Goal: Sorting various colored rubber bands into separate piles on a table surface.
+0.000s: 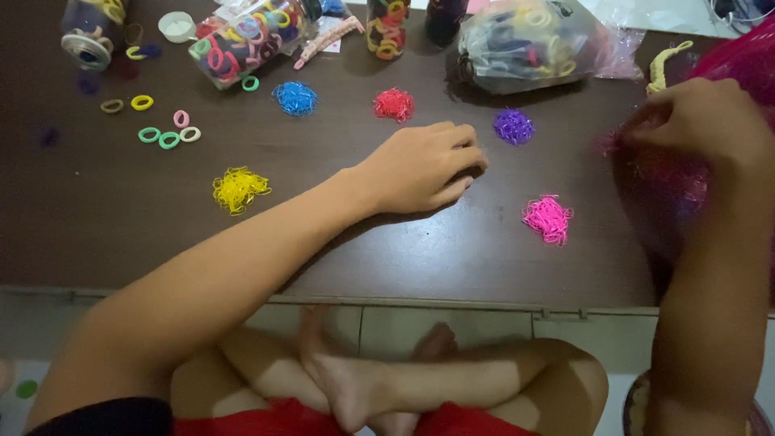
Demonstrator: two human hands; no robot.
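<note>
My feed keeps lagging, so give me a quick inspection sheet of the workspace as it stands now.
Surface: dark brown table, low, with tiled floor beyond its edge.
Job's things: small rubber-band piles, yellow pile, blue pile, red pile, purple pile, pink pile; pink bag.
Clutter: loose hair rings, tipped jar of rings, clear bag.
Grippers: left hand curled, knuckles down on the table; right hand pinching at the pink bag.
Cables: nothing seen.
Surroundings: the person's crossed legs below.
</note>
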